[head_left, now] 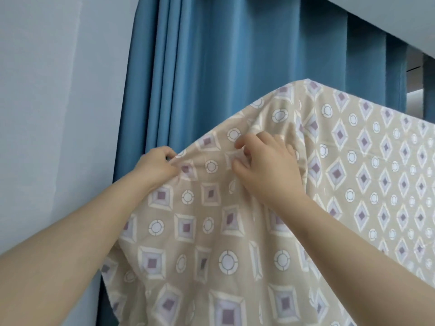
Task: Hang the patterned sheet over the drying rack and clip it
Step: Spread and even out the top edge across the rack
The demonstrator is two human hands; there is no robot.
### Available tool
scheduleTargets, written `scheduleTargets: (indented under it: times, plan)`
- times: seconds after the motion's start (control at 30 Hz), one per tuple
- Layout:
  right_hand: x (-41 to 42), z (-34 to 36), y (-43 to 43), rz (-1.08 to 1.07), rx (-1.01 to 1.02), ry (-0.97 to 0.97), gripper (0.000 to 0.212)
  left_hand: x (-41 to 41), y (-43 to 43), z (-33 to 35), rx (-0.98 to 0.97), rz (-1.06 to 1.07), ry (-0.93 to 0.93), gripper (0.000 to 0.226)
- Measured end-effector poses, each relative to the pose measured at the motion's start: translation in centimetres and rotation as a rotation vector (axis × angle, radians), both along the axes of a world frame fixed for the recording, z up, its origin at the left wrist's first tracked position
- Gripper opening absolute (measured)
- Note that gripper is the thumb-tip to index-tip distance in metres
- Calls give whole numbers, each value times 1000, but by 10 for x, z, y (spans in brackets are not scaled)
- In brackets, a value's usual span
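Left hand (157, 165), right hand (266, 165) pinch sheet (211, 231); top edge apparently climbs rightward

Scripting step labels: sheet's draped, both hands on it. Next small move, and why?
Probably draw the left hand outward to smooth the patterned sheet before clipping: it pinches a bunched edge, and creases run to the right hand gripping the fabric.

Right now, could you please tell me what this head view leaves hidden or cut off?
Drying rack: head view, wholly covered by the patterned sheet.
Any clip: head view, none shows; curled fingers of the right hand hide whether it holds one.
Lower hem: head view, cut off by the bottom edge.
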State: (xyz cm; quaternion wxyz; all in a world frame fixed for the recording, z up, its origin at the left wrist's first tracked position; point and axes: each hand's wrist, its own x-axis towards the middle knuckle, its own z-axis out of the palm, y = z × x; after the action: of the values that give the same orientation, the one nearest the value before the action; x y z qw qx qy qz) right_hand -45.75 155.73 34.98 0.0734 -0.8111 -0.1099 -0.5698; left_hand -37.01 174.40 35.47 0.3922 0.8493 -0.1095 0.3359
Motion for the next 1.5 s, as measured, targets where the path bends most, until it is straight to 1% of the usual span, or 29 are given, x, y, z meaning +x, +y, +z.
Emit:
scheduleTargets:
  times: [0.07, 0.13, 0.2, 0.27, 0.3, 0.33, 0.37, 0.4, 0.43, 0.47, 0.5, 0.57, 0.63, 0.67, 0.73, 0.77, 0.87, 0.93, 0.97, 1.03, 1.1, 1.13, 1.17, 1.2, 1.23, 1.3, 1.37, 1.43, 1.5]
  plan:
    - [3, 3, 3, -41, -42, -38, 28, -3, 6, 4, -130, 63, -163, 7]
    - [6, 9, 7, -56, -72, -62, 32, -6, 10, 13, -143, 60, -238, 9]
    - [10, 15, 14, -51, -117, -52, 39, -10, 14, 23, -88, -29, -206, 14]
    - [13, 19, 23, -62, -143, -29, 55, -17, 17, 30, -26, -106, -136, 18]
    - [15, 22, 26, -95, -143, -27, 63, -21, 18, 32, -4, -144, -103, 17]
    - [18, 24, 27, -141, -148, -41, 67, -24, 20, 33, 1, -182, -72, 15]
    - [21, 27, 29, -185, -169, -58, 62, -28, 21, 34, -7, -215, -49, 14]
    - [25, 31, 30, -218, -209, -62, 50, -31, 23, 34, -17, -230, -39, 14]
    - [29, 35, 30, -230, -249, -40, 34, -33, 25, 33, -21, -229, -38, 14]
    - [32, 39, 31, -215, -273, 2, 24, -35, 27, 32, -10, -203, -44, 14]
    - [35, 43, 32, -183, -270, 50, 22, -37, 29, 30, 32, -154, -43, 13]
    - [38, 47, 35, -133, -219, 98, 24, -39, 36, 23, 245, -21, 28, 13]
    - [40, 48, 38, -146, -194, 78, 26, -38, 42, 14, 480, 60, 212, 15]
    - [41, 47, 39, -160, -195, 70, 26, -39, 45, 9, 526, 76, 317, 17]
    - [42, 44, 39, -193, -203, 73, 26, -40, 49, 0, 505, 84, 481, 22]
    - [43, 43, 38, -205, -198, 81, 26, -40, 50, -6, 491, 102, 516, 25]
    - [47, 39, 35, -238, -152, 101, 24, -30, 47, -29, 531, 274, 483, 49]
    - [49, 38, 32, -254, -136, 116, 23, -24, 44, -50, 537, 330, 515, 59]
    - [50, 37, 31, -259, -135, 122, 24, -20, 43, -60, 500, 313, 579, 64]
    - [53, 37, 28, -271, -139, 129, 25, -17, 40, -71, 279, 227, 698, 71]
    - [54, 35, 25, -274, -140, 138, 24, -13, 36, -74, 87, 140, 680, 69]
    - [55, 34, 24, -267, -139, 143, 24, -13, 34, -74, 7, 73, 668, 64]
    - [55, 34, 22, -259, -138, 149, 23, -14, 32, -73, -74, -36, 685, 60]
    - [55, 33, 21, -254, -138, 154, 23, -16, 30, -72, -120, -159, 722, 60]
    - [55, 32, 19, -253, -139, 158, 23, -20, 29, -70, -125, -279, 763, 62]
    - [56, 31, 17, -254, -144, 157, 23, -28, 27, -67, -7, -489, 856, 54]
    - [58, 30, 16, -261, -150, 157, 23, -38, 27, -64, 222, -636, 937, 40]
    - [59, 30, 15, -269, -154, 155, 22, -49, 25, -58, 446, -629, 943, 31]
    - [59, 30, 13, -270, -155, 159, 23, -52, 20, -55, 628, -494, 889, 32]
